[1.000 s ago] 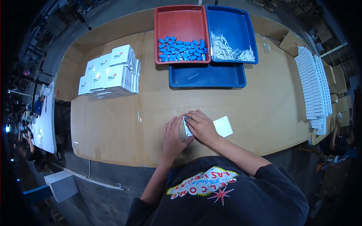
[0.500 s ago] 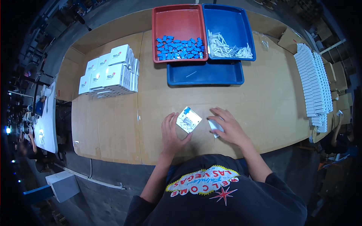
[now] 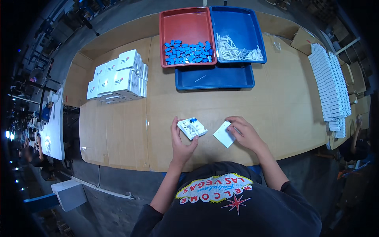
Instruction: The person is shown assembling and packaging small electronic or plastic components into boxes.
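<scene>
My left hand (image 3: 182, 143) grips a small square white plastic case (image 3: 191, 129) by its edges, thumb on the near side and fingers along the left. The case is tilted with its inside facing up; a blue connector (image 3: 193, 120) sits at its far corner, and the finer parts inside are too small to make out. To the right, my right hand (image 3: 243, 133) pinches a flat white square cover (image 3: 225, 135) by its right corner, its face turned up. Case and cover are apart.
A red tray (image 3: 185, 15) holds blue connectors, and a blue tray (image 3: 237, 19) holds white sticks. Before them lies another blue tray (image 3: 221, 81) with one stick. White boxes (image 3: 114, 81) stand stacked at left, and white cases (image 3: 327, 87) in rows at right.
My left hand has tipped the white case up and moved it slightly left. The cover has come out from beneath my right hand, its face now showing.
</scene>
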Demonstrator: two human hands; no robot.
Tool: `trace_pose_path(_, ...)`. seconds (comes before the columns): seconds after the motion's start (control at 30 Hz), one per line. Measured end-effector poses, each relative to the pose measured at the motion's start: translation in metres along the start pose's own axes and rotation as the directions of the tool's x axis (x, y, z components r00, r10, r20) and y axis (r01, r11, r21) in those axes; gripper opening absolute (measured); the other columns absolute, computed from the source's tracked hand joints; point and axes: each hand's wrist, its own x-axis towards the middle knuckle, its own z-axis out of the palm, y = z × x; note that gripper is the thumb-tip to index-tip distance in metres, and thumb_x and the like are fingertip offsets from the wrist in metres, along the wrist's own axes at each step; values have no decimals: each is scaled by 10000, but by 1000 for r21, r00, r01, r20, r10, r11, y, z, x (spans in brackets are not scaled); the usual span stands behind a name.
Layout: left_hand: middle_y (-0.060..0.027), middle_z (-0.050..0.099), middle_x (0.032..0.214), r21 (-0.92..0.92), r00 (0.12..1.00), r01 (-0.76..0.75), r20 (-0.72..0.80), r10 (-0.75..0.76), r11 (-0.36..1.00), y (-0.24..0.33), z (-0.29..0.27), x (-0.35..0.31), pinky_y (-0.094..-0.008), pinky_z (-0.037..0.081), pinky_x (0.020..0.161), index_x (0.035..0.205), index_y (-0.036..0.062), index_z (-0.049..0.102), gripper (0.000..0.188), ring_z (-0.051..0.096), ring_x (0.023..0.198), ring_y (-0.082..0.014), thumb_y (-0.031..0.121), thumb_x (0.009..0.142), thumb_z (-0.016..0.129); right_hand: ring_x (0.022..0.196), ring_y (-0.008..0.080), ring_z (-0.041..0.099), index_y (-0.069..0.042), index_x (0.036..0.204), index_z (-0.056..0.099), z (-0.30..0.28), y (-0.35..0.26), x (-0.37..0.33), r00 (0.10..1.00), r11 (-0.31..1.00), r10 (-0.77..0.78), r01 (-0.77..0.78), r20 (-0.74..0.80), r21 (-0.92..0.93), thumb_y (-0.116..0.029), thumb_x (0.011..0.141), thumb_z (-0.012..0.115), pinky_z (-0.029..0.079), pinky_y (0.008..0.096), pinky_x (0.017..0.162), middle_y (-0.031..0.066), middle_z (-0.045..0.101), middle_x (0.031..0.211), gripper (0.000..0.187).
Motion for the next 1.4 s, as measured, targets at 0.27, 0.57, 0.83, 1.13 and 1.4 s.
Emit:
trace_pose_path(0.27,-227,509,1492,-587,933,223,-104,-346,778,0,1,0,-409,388,1183,1611,28,226,693,505,1394,-290,175,1035,582,1322,359,531,-94,1234,726,-9,-6,-9,962,837,-147,244,229,-489,-194,792,846,445,455,1093,153,564,1462,469)
trace_pose_path(0.57,-222,595,1427,-912,828,335,164,-537,237,3,-10,10,-502,493,1061,1467,61,497,627,606,1266,-357,529,1075,353,1036,343,667,-63,1038,759,-15,-9,18,998,987,25,-33,-52,-158,-301,944,722,517,450,899,148,733,1069,258)
trace_pose_path(0.83,-227,580,1440,-910,776,410,312,-549,62,17,-8,7,-543,508,1033,1486,79,496,710,612,1241,-391,624,1068,315,1134,370,633,-32,1214,669,-8,17,33,942,899,27,-170,-335,-403,-281,902,754,526,478,900,187,675,1219,408)
trace_pose_path(1.13,-225,597,1396,-858,727,514,425,-540,17,23,2,5,-546,518,1019,1463,69,508,707,625,1200,-387,628,1071,324,1249,392,602,-39,1386,580,13,5,21,924,917,-34,-123,-382,-379,-240,799,837,514,456,1042,206,618,1359,671)
trace_pose_path(1.4,-201,637,1335,-821,691,562,532,-490,-99,22,7,4,-508,548,978,1415,68,545,718,655,1124,-354,652,1054,336,1262,396,637,-74,1548,429,-45,-16,45,905,259,400,39,-144,965,-462,1076,301,531,483,1059,295,598,1405,624)
